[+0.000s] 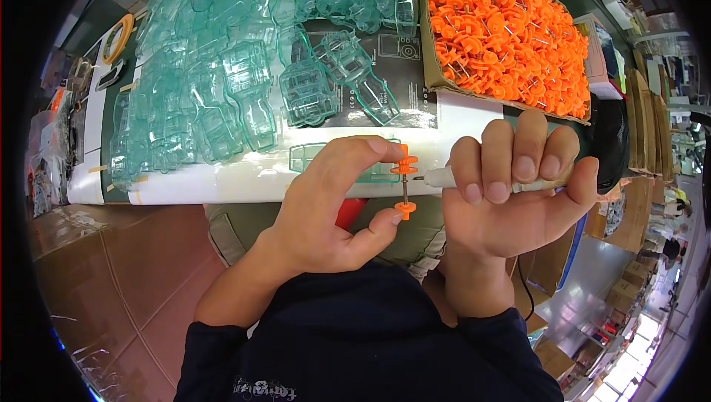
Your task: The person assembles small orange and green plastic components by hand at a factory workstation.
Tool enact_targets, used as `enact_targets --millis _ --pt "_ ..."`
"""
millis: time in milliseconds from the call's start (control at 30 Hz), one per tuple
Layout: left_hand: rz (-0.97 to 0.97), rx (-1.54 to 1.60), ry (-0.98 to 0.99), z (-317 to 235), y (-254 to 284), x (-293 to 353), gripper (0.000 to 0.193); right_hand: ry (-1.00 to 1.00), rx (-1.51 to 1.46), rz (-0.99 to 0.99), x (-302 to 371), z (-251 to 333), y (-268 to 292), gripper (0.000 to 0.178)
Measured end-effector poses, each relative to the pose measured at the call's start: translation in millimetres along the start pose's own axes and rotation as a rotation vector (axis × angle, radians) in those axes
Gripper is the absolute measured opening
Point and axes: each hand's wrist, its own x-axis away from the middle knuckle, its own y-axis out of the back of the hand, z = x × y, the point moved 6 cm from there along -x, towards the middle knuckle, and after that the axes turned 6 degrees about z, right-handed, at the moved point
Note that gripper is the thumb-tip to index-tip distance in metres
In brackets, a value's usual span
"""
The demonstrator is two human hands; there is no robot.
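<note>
2 orange wheels on an axle [404, 187] between left hand [326, 209] fingertips.

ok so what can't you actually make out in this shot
Head view only:
- White tool: the right hand wraps its body; only the tip shows.
- Orange wheel axle: its middle is too thin to read; left hand pinches the ends.
- Box of orange parts: top cut off by the edge.

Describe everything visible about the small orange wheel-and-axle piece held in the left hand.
The wheel-and-axle piece has two small orange plastic wheels joined by a thin metal axle. It stands upright, pinched at its ends between the left hand's forefinger above and thumb below. The right hand holds a white pen-like tool, its tip meeting the axle's middle.
</note>
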Motion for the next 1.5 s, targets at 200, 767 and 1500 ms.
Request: enact_targets --millis 200,767,1500 --pt "0.013 -0.042 -0.041 1 4 -1 0.069 -0.075 -0.009 -0.03 5 -8 5 0.041" --pt "-0.033 0.11 0.021 12 4 5 0.069 0.073 0.146 -0.018 11 -8 2 0.041" --pt "0.213 -0.577 0.085 15 -5 -12 0.054 0.04 0.178 -0.12 19 -14 36 0.04"
